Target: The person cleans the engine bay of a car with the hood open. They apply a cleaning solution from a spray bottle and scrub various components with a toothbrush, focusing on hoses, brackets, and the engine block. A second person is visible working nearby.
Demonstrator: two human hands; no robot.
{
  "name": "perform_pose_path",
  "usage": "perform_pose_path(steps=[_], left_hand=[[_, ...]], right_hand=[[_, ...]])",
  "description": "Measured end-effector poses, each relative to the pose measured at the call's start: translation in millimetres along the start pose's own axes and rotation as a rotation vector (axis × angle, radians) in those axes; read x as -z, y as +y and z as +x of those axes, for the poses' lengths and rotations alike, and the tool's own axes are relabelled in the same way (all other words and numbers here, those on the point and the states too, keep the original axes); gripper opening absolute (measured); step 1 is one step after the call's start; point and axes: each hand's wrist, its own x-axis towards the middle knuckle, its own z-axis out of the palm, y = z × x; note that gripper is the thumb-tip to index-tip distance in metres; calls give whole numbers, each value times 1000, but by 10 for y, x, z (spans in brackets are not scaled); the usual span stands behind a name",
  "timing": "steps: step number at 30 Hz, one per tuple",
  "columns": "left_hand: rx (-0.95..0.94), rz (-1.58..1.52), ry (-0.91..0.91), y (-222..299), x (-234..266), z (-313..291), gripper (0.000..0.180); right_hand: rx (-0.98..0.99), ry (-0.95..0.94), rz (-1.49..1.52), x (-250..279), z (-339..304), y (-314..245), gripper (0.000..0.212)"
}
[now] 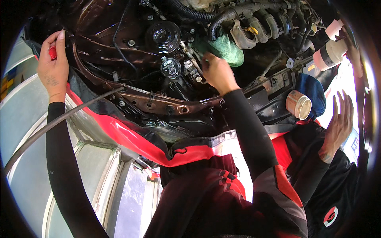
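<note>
At the far left edge of an open engine bay, my left hand (53, 75) is raised with its fingers curled around a small red object (52, 52), mostly hidden in the grip. My right hand (220, 73) reaches into the middle of the bay, its fingers curled down over a metal bracket assembly (192, 67). A green cloth (226, 50) lies directly behind that hand, under a black corrugated hose (216, 27). What the right fingers grip, if anything, is hidden. Two round black parts, a larger (163, 36) and a smaller (171, 68), sit left of the right hand.
A red and black cover (119, 133) drapes over the front edge. A long grey rod (59, 119) slants across at left. An open jar (298, 105), a blue cloth (311, 93) and a pink-and-white bottle (330, 54) are at right, near a co-worker's spread hand (339, 125).
</note>
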Motion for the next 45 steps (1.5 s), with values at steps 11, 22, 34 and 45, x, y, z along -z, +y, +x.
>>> perform_pose_path(steps=[11,22,34,45], left_hand=[[-18,21,14,-41,1,-18,29],[19,48,-5,35,20,-17,29],[-24,-12,10,10,17,-25,29],[7,1,11,-44,25,-40,30]], right_hand=[[237,-78,-107,392,-159,484,14],[277,60,-109,-64,-247,537,14],[633,168,-573,564,-91,-89,12],[825,-104,-738,524,306,-234,19]])
